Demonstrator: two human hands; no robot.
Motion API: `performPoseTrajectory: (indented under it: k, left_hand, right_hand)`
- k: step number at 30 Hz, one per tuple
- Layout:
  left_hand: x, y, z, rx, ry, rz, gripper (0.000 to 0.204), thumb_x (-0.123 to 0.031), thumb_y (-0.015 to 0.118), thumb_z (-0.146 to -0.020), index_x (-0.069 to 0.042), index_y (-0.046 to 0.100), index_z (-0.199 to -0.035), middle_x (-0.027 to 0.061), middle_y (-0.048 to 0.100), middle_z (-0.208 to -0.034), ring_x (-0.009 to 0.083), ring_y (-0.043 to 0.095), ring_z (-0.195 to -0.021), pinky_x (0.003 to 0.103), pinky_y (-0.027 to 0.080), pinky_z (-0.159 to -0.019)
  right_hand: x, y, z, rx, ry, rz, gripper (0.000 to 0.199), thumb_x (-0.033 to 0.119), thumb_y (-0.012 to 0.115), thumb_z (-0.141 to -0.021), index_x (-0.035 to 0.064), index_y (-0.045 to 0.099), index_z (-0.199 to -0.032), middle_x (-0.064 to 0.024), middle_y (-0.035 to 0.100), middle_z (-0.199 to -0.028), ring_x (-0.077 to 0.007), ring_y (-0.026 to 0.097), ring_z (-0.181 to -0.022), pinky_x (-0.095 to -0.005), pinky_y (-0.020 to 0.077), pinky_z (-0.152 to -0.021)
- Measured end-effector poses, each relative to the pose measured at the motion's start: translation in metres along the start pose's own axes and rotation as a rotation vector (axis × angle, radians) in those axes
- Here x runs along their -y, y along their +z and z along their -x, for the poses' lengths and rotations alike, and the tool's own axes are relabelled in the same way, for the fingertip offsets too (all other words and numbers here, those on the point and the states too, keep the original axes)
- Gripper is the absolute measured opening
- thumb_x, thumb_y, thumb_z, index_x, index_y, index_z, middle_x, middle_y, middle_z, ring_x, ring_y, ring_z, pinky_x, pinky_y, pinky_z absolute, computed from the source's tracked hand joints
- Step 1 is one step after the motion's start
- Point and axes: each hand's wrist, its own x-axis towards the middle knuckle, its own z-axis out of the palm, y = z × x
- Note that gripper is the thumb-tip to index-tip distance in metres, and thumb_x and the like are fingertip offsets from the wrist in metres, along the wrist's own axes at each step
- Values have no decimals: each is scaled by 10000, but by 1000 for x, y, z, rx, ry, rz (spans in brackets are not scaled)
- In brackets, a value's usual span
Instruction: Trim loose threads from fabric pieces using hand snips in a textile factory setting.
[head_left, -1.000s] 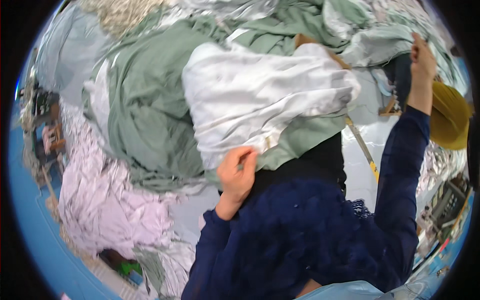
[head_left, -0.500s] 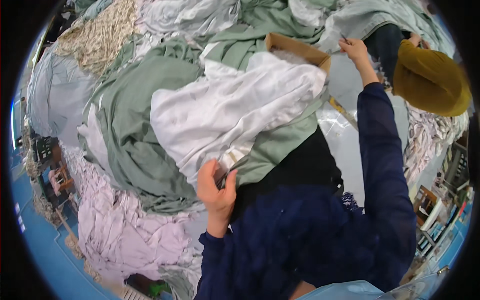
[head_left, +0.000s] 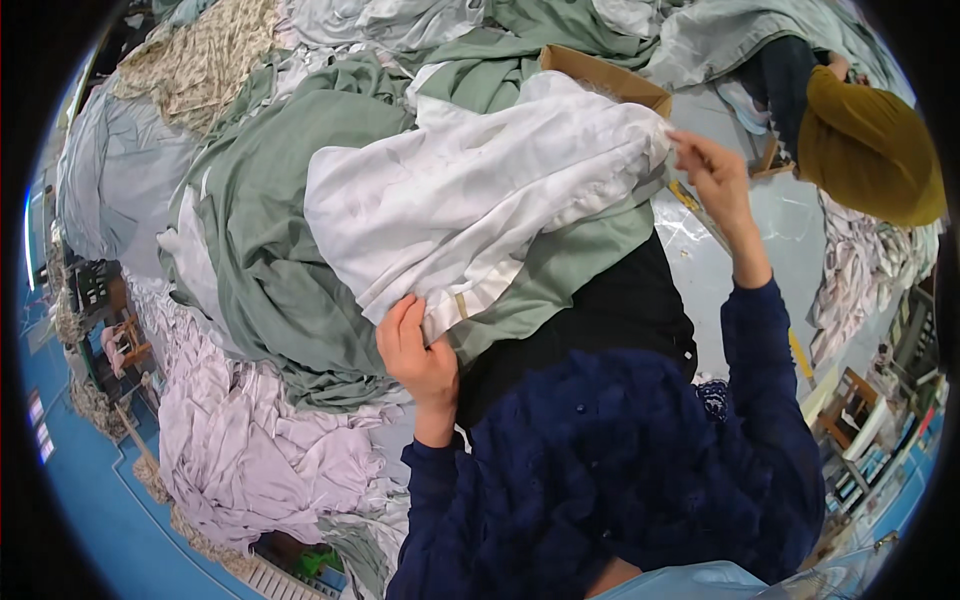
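Note:
A large white cloth [head_left: 450,205] lies spread over sage-green cloth [head_left: 560,265] on my lap. At its near edge my left hand [head_left: 418,360] is closed on the hem, fingers on top and thumb beside a small tan strip [head_left: 461,305]. By the far right end of the white cloth is my right hand [head_left: 718,185], its fingers curled and the index fingertip touching the edge. What those fingers hold, if anything, is hidden.
An open cardboard box [head_left: 610,80] stands just beyond the white cloth. Heaped green fabric [head_left: 290,200] lies left, with pale pink cloth [head_left: 260,450] nearer. A yellow-marked strip [head_left: 690,200] lies on the grey surface. Another person's mustard garment [head_left: 870,150] shows at far right.
My right hand has come down and nearer, to the white cloth's end; the thin dark tool at its fingertips no longer shows. My left hand now lies flatter over the hem, showing more tan strip.

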Motion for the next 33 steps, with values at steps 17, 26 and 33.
performPoseTrajectory:
  k: [17, 26, 33]
  left_hand:
    - [34, -43, 13, -41, -178, 362, 321, 103, 590, -814, 18, 710, -1100, 82, 632, -906, 168, 599, -802, 256, 459, -718]
    - [42, -46, 12, -109, -193, 313, 189, 62, 600, -868, 30, 691, -1030, 87, 615, -900, 166, 577, -792, 250, 449, -733]
    - [50, -46, -17, -71, -596, 719, 143, -70, 595, -967, 21, 628, -862, -64, 517, -732, 28, 409, -688, 205, 340, -606]
  right_hand:
    - [11, 50, 10, 162, -269, -87, 355, -135, 636, -757, 54, 719, -1046, -43, 604, -1109, -194, 606, -1026, -275, 474, -848]
    - [18, 40, 21, -11, -106, -156, 179, -31, 617, -906, 29, 706, -1049, -15, 678, -939, -99, 600, -875, -239, 462, -796]
    - [32, 29, -22, -38, -97, 56, 124, 145, 659, -949, 23, 649, -935, 47, 513, -678, -59, 435, -646, -229, 369, -589]
